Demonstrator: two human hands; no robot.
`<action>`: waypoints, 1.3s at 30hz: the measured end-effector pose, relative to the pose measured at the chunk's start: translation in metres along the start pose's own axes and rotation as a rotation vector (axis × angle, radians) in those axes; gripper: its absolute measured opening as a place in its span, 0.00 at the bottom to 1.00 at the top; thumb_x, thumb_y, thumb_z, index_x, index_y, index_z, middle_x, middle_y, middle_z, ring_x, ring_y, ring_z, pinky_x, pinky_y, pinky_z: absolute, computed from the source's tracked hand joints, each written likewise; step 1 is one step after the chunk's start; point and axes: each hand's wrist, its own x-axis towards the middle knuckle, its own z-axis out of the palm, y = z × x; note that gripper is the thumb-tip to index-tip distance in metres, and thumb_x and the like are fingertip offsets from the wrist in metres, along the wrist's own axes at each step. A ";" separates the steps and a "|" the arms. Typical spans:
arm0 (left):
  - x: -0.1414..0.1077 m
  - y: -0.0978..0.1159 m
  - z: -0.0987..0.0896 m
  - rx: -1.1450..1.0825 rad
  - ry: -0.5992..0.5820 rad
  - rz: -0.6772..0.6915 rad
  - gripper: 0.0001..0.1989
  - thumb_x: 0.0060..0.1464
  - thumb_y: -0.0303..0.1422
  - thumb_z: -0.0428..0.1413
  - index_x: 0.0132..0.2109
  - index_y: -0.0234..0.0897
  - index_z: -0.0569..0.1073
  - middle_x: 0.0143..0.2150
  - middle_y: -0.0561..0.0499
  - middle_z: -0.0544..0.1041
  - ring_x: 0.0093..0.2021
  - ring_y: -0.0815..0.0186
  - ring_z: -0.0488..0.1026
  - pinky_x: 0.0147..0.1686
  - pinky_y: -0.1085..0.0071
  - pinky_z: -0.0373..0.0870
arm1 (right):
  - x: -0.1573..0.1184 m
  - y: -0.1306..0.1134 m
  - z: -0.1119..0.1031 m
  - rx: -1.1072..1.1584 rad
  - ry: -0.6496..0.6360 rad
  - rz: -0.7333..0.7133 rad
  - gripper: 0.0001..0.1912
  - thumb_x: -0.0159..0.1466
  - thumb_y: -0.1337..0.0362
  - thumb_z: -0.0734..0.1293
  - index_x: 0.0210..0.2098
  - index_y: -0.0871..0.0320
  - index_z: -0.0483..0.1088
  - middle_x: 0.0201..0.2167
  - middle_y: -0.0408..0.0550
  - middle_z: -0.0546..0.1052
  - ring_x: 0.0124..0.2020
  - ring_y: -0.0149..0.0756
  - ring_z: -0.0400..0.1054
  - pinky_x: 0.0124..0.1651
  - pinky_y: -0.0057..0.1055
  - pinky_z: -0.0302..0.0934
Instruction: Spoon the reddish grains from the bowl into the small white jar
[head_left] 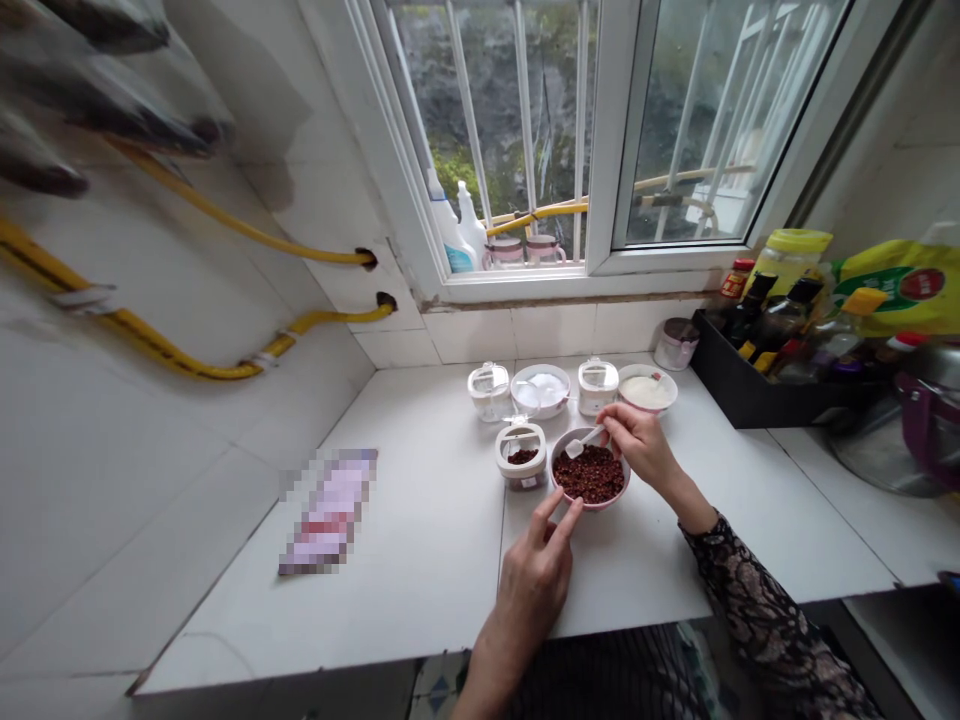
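Across the white counter point(420, 590), your right forearm, in a dark patterned sleeve point(757, 600), slants in from the lower right, while your bare left forearm rises from the bottom edge. Your left hand point(536, 570) is back-up, index and middle fingers stretched forward, their tips at the near rim of the bowl point(600, 507) without gripping it. Your right hand point(637, 440) bends inward over the bowl's far right side, thumb and fingertips pinching the small spoon. The bowl of dark red grains point(596, 475) sits just right of a lidded jar point(523, 472). Smallest, the white spoon point(574, 448) tilts down leftward at the grains.
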 end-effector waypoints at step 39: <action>-0.002 -0.002 0.006 -0.029 0.028 -0.006 0.32 0.60 0.16 0.44 0.68 0.41 0.62 0.61 0.37 0.69 0.40 0.69 0.78 0.42 0.72 0.78 | 0.013 0.005 -0.002 0.458 -0.006 0.337 0.13 0.49 0.55 0.70 0.28 0.59 0.73 0.18 0.46 0.79 0.10 0.24 0.54 0.14 0.24 0.46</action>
